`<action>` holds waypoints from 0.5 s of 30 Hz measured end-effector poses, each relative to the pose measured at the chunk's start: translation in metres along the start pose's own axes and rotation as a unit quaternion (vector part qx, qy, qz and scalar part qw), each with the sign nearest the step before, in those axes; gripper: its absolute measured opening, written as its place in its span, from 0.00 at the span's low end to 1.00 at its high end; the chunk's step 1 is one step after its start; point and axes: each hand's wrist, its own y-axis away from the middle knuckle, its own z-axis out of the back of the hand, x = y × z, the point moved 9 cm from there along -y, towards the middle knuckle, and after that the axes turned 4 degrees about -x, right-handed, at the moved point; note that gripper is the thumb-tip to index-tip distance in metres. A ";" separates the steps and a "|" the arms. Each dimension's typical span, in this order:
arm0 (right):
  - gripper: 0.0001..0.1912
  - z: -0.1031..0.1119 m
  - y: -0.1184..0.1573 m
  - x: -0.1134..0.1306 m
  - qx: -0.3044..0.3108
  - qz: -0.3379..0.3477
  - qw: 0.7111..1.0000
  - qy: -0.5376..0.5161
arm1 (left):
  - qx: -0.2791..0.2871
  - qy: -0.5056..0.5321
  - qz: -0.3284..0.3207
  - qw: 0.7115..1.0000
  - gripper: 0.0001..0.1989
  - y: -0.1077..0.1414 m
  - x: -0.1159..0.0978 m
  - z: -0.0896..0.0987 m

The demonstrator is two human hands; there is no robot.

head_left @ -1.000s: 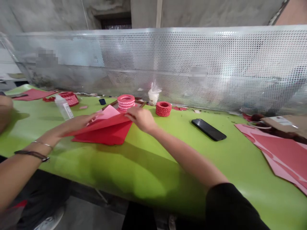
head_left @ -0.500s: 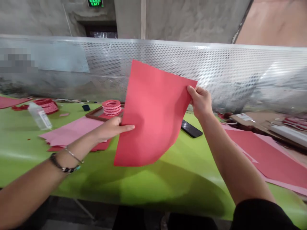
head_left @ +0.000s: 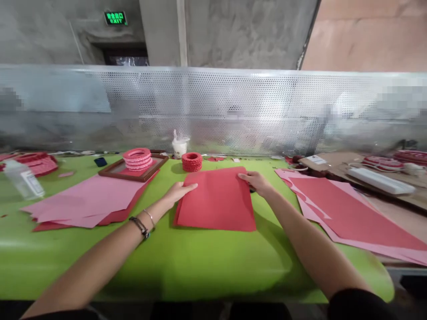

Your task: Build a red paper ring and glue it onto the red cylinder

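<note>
Red paper [head_left: 216,202] is held low over the green table [head_left: 200,262], its near edge toward me; a second red layer shows at its left side. My left hand [head_left: 180,192] pinches its left edge with the thumb on top. On the upper right corner, my right hand [head_left: 256,181] is closed, thumb on top. Part of a dark object shows just beside the right hand, mostly hidden. Behind the paper stands a stack of red rings [head_left: 191,162].
Pink sheets [head_left: 90,198] over red ones lie left, near a brown frame [head_left: 147,176] bearing pink and red rings [head_left: 137,159]. A clear bottle [head_left: 25,180] is far left, a white cup [head_left: 180,146] behind. Red and pink sheets [head_left: 360,209] lie right; a perforated screen [head_left: 233,106] stands behind.
Both hands have brought the red paper down from upright in the air to nearly flat above the table. The view has shifted, and the cup and red ring stack now show.
</note>
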 end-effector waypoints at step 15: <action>0.05 0.026 -0.014 -0.023 -0.045 -0.019 0.993 0.107 | 0.021 -0.155 -0.003 0.988 0.13 -0.002 0.003 0.018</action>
